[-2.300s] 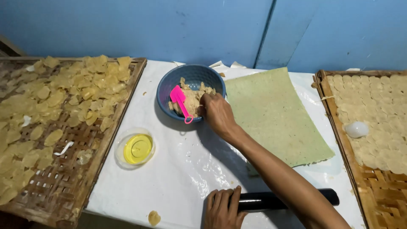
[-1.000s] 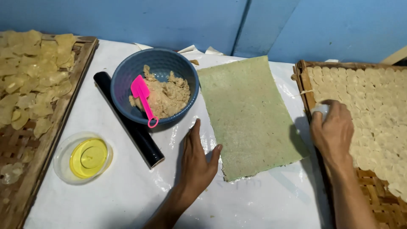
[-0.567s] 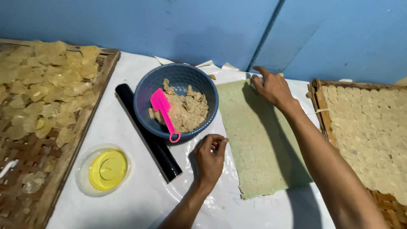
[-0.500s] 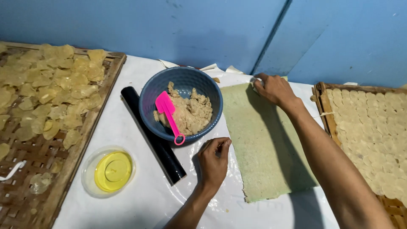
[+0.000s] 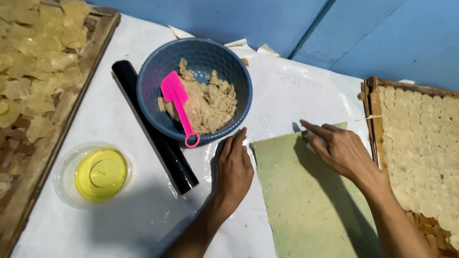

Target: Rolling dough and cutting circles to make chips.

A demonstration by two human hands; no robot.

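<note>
A flat greenish dough sheet lies on the white plastic-covered table. My left hand rests flat on the plastic beside the sheet's left edge, fingers pointing toward the blue bowl. My right hand lies on the sheet's far end with a small pale object partly hidden under its fingers. The bowl holds beige dough and a pink spatula. A black rolling pin lies left of the bowl.
A clear dish of yellow oil stands at the left. A woven tray of yellowish crackers fills the far left. A second bamboo tray of small pale round pieces sits at the right. A blue wall runs behind.
The view has shifted. My right hand came back from the sheet's far corner onto its near end. My left hand moved up toward the bowl and lies flat.
</note>
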